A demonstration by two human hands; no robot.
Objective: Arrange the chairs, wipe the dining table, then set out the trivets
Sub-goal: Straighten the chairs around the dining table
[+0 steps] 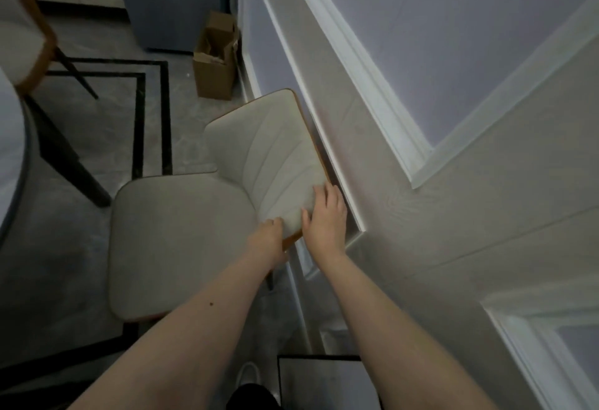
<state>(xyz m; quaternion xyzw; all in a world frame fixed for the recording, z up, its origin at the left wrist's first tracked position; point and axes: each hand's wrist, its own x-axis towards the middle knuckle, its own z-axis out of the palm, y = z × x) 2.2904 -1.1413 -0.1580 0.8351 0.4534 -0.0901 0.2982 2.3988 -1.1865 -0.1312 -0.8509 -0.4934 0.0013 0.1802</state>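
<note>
I see a grey marbled floor [97, 137] with black inlaid border lines. On it stand a cream padded chair [168, 241] against the wall, a second chair [22, 40] beyond, and an open cardboard box [214, 66].

Paneled wall [453, 53], seemingly marble floor [97, 124]
</note>
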